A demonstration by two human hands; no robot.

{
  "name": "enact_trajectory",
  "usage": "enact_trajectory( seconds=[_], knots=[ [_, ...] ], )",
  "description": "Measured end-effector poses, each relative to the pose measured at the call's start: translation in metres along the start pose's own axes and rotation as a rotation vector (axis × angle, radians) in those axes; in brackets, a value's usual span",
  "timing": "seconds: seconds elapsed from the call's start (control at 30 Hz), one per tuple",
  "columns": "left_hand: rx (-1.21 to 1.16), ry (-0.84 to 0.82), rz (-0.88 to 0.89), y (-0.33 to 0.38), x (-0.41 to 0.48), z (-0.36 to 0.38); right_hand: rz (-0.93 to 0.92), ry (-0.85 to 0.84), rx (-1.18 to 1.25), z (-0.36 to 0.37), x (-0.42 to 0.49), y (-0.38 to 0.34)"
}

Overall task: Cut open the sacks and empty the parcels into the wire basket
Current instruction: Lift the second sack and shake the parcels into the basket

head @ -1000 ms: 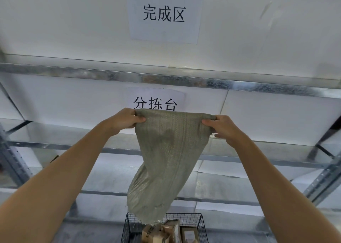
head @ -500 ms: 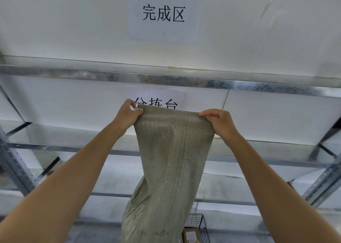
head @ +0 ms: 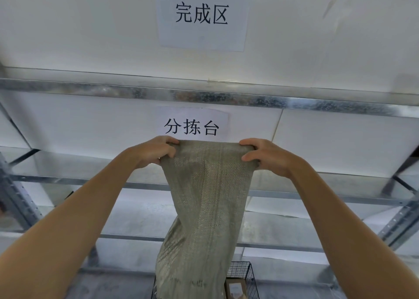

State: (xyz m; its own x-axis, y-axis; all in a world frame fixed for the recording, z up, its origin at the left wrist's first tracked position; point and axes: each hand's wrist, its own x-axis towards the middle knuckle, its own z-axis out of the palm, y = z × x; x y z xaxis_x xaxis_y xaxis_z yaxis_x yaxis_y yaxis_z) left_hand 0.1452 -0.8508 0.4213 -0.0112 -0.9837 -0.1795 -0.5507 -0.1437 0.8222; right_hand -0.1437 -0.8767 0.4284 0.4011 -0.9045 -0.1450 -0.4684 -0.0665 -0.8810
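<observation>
Item 1, left forearm [head: 68, 230] and right forearm [head: 351, 230]: bare, both reaching up and forward from the bottom corners of the view.

Item 2, left hand [head: 154, 151]: fingers curled over the top left corner of the sack, gripping bunched fabric.

Item 3, right hand [head: 267, 157]: thumb and fingers clamped round the top right corner of the same sack.

Item 4, sack [head: 204, 208]: grey-green woven cloth, held up between the 2 hands with its top edge stretched level. It hangs straight down, and its lower end drops into the wire basket. Whether anything is inside cannot be told.

Item 5, wire basket [head: 242, 270]: black mesh at the bottom centre, mostly hidden behind the sack.

Item 6, parcel [head: 234, 287]: 1 brown carton visible in the basket, just right of the sack.

Item 7, shelving [head: 204, 95]: galvanised metal beams crossing the view behind the sack, with perforated uprights at both sides.

Item 8, lower sheet [head: 191, 124]: white paper on the white back wall, printed 分拣台.

Item 9, upper sheet [head: 201, 15]: white paper above the top beam, printed 完成区.
</observation>
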Motion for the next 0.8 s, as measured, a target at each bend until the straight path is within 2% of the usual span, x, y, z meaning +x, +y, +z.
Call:
enact_trajectory(
  seconds=[0.17,0.33,0.47,0.6,0.7,0.8],
  knots=[
    [0.130,-0.099,0.000,-0.003,-0.002,-0.002,0.022,-0.040,-0.057,0.002,0.002,0.003],
    [0.335,-0.152,0.011,-0.001,-0.005,0.006,-0.015,0.100,-0.073,0.001,0.005,0.010],
    [0.320,-0.138,0.035,-0.005,0.000,0.009,-0.032,0.220,0.065,0.000,0.001,0.015],
    [0.136,-0.099,-0.011,-0.011,-0.002,0.004,-0.007,0.013,0.176,-0.005,-0.009,0.014],
    [-0.004,-0.073,-0.020,-0.018,0.000,-0.002,0.015,-0.105,-0.042,-0.007,-0.013,0.013],
    [-0.119,-0.082,-0.035,-0.022,-0.001,-0.004,0.051,-0.136,-0.230,-0.001,-0.012,0.014]
  ],
)
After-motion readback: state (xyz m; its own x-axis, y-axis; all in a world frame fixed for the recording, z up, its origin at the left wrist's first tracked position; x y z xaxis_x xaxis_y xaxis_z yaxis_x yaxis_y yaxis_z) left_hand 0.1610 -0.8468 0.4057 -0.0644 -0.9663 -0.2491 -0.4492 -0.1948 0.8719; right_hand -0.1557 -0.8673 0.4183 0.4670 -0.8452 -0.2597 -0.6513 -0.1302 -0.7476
